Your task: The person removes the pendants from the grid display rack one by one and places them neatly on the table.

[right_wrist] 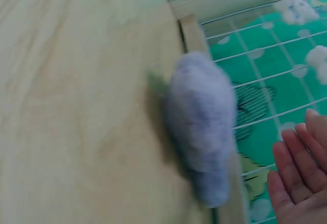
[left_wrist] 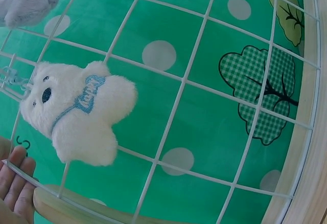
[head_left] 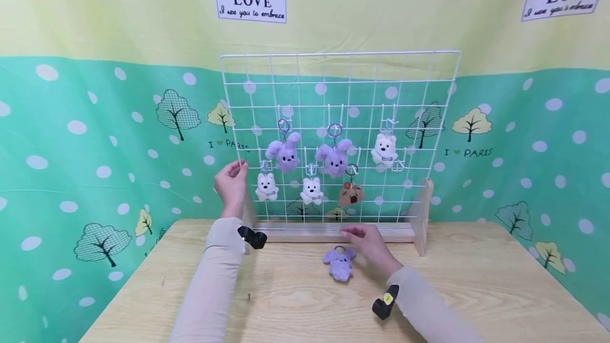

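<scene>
At the left edge of a white wire grid rack (head_left: 340, 53), my left hand (head_left: 231, 184) pinches the side wire between thumb and fingers. Beside that hand hangs a white bear plush keychain (left_wrist: 84, 117), large in the left wrist view. A purple rabbit plush keychain (head_left: 340, 265) lies on the table before the rack, its ring toward the grid. My right hand (head_left: 369, 245) hovers just right of and behind it. In the right wrist view this hand's fingers (right_wrist: 294, 168) are loosely bent, apart from the blurred purple plush, with nothing held.
Two purple rabbit keychains (head_left: 335, 159), more white bears (head_left: 385, 150) and a brown plush keychain (head_left: 352, 195) hang from hooks on the grid. Wooden feet (head_left: 421, 216) and a wooden bar support the rack on the table (head_left: 295, 300). A patterned curtain (head_left: 95, 173) stands behind.
</scene>
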`<move>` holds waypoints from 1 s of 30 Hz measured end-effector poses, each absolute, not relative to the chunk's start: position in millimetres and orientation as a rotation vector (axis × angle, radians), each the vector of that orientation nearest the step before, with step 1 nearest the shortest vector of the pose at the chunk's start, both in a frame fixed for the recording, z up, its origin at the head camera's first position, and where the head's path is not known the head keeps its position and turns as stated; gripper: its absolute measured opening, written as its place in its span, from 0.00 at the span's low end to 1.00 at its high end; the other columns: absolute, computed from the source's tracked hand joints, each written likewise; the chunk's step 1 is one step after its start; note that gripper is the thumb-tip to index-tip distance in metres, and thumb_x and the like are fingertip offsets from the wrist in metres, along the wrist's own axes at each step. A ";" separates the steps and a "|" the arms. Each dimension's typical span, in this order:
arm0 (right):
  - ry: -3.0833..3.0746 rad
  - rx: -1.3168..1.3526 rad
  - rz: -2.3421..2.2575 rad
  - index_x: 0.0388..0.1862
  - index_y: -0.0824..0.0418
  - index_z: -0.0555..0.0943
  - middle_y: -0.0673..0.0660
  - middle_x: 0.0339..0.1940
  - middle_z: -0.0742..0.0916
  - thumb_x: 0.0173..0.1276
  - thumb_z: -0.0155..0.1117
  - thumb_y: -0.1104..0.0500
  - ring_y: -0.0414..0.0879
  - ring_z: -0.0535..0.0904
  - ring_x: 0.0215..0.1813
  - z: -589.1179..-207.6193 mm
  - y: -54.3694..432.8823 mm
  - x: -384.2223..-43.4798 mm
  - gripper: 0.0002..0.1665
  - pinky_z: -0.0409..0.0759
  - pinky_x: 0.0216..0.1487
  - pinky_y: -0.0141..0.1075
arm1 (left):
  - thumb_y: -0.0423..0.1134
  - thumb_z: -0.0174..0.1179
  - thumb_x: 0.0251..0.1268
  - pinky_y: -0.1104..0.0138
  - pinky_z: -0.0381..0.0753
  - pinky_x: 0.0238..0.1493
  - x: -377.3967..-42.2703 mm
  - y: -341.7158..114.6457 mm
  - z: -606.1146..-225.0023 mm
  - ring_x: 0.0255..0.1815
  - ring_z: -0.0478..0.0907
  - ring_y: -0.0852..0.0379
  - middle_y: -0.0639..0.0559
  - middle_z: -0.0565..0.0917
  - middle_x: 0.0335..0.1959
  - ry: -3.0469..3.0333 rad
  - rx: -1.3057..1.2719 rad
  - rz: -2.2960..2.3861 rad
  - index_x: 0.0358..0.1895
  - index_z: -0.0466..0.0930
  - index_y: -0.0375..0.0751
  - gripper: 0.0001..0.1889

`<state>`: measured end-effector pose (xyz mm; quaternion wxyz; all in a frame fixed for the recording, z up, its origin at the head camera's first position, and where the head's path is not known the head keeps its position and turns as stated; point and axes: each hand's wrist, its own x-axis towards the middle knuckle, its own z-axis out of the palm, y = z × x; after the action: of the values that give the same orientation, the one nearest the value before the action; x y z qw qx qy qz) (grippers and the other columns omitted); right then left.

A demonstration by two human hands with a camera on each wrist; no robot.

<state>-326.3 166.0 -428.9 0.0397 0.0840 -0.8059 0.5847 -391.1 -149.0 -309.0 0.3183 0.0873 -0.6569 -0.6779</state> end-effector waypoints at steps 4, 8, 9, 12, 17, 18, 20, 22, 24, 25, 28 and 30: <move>-2.427 0.267 1.757 0.47 0.65 0.82 0.58 0.44 0.87 0.64 0.65 0.58 0.48 0.81 0.47 -408.3 169.1 -322.7 0.15 0.82 0.49 0.36 | 0.35 0.62 0.60 0.74 0.80 0.49 -391.0 -149.7 -308.2 0.47 0.81 0.57 0.45 0.84 0.48 -1.726 0.231 -1.786 0.48 0.82 0.40 0.12; -2.389 0.274 1.696 0.46 0.63 0.82 0.57 0.44 0.87 0.63 0.66 0.52 0.48 0.82 0.47 -387.4 173.7 -320.9 0.18 0.82 0.50 0.37 | 0.34 0.62 0.60 0.74 0.80 0.49 -389.9 -149.0 -308.5 0.47 0.81 0.57 0.45 0.84 0.47 -1.730 0.236 -1.785 0.48 0.82 0.40 0.12; -2.373 0.275 1.695 0.46 0.63 0.82 0.57 0.44 0.87 0.63 0.66 0.51 0.49 0.81 0.47 -381.5 175.0 -320.2 0.19 0.82 0.50 0.37 | 0.34 0.62 0.60 0.74 0.80 0.49 -389.7 -148.9 -308.8 0.47 0.81 0.57 0.45 0.84 0.47 -1.732 0.236 -1.784 0.48 0.82 0.40 0.12; -2.324 0.291 1.691 0.46 0.62 0.82 0.57 0.45 0.86 0.62 0.66 0.48 0.47 0.81 0.47 -361.9 178.8 -317.6 0.21 0.81 0.50 0.36 | 0.35 0.62 0.61 0.74 0.80 0.49 -389.3 -148.4 -309.1 0.47 0.81 0.57 0.44 0.84 0.47 -1.732 0.234 -1.782 0.48 0.82 0.40 0.12; -2.220 0.382 1.716 0.48 0.63 0.82 0.60 0.48 0.86 0.63 0.65 0.47 0.43 0.81 0.47 -327.1 182.5 -311.0 0.23 0.80 0.50 0.31 | 0.35 0.62 0.61 0.74 0.80 0.49 -389.6 -148.4 -309.2 0.47 0.81 0.58 0.45 0.84 0.47 -1.724 0.228 -1.784 0.48 0.82 0.40 0.12; -2.201 0.404 1.710 0.47 0.64 0.82 0.60 0.48 0.86 0.63 0.65 0.48 0.42 0.81 0.47 -320.4 182.6 -309.6 0.23 0.80 0.50 0.30 | 0.35 0.62 0.61 0.74 0.80 0.49 -389.7 -148.2 -309.2 0.47 0.81 0.57 0.44 0.84 0.48 -1.725 0.223 -1.785 0.48 0.82 0.40 0.12; -2.165 0.434 1.691 0.47 0.64 0.82 0.60 0.46 0.86 0.63 0.65 0.48 0.41 0.82 0.46 -307.9 182.1 -307.2 0.22 0.80 0.48 0.28 | 0.35 0.62 0.61 0.74 0.80 0.49 -389.7 -147.9 -309.2 0.47 0.81 0.57 0.45 0.84 0.48 -1.727 0.219 -1.782 0.48 0.82 0.40 0.12; -2.140 0.448 1.661 0.47 0.63 0.82 0.58 0.45 0.87 0.63 0.65 0.47 0.40 0.82 0.45 -296.0 180.1 -305.3 0.22 0.81 0.47 0.28 | 0.35 0.62 0.61 0.74 0.80 0.48 -389.1 -147.6 -309.3 0.47 0.81 0.56 0.44 0.84 0.47 -1.724 0.217 -1.777 0.48 0.82 0.40 0.12; -2.124 0.463 1.631 0.47 0.61 0.83 0.56 0.45 0.87 0.63 0.65 0.46 0.41 0.82 0.46 -285.5 177.0 -304.7 0.22 0.81 0.47 0.28 | 0.35 0.62 0.61 0.74 0.81 0.48 -387.9 -147.6 -309.4 0.48 0.81 0.55 0.44 0.84 0.47 -1.722 0.216 -1.771 0.48 0.82 0.39 0.12; -2.119 0.469 1.628 0.47 0.61 0.83 0.55 0.45 0.87 0.62 0.65 0.45 0.42 0.82 0.46 -280.7 175.3 -304.7 0.22 0.81 0.47 0.29 | 0.35 0.62 0.61 0.74 0.81 0.48 -387.3 -147.5 -309.4 0.48 0.81 0.55 0.44 0.84 0.47 -1.722 0.219 -1.768 0.48 0.82 0.39 0.12; -2.112 0.486 1.607 0.47 0.60 0.82 0.54 0.46 0.86 0.63 0.65 0.45 0.43 0.81 0.48 -268.9 169.2 -307.6 0.22 0.80 0.49 0.29 | 0.35 0.62 0.61 0.72 0.81 0.49 -386.7 -147.0 -309.2 0.48 0.81 0.54 0.43 0.84 0.47 -1.724 0.215 -1.761 0.48 0.82 0.37 0.12; -2.098 0.490 1.602 0.47 0.61 0.82 0.56 0.46 0.86 0.63 0.64 0.47 0.43 0.81 0.47 -263.5 164.9 -311.4 0.21 0.81 0.48 0.28 | 0.34 0.61 0.62 0.72 0.81 0.49 -387.1 -146.5 -308.7 0.49 0.81 0.54 0.43 0.84 0.47 -1.725 0.217 -1.763 0.48 0.82 0.38 0.12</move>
<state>-311.4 164.9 -263.5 0.2267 0.1778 -0.7611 0.5812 -387.1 -146.5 -308.7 0.3265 0.0828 -0.6585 -0.6730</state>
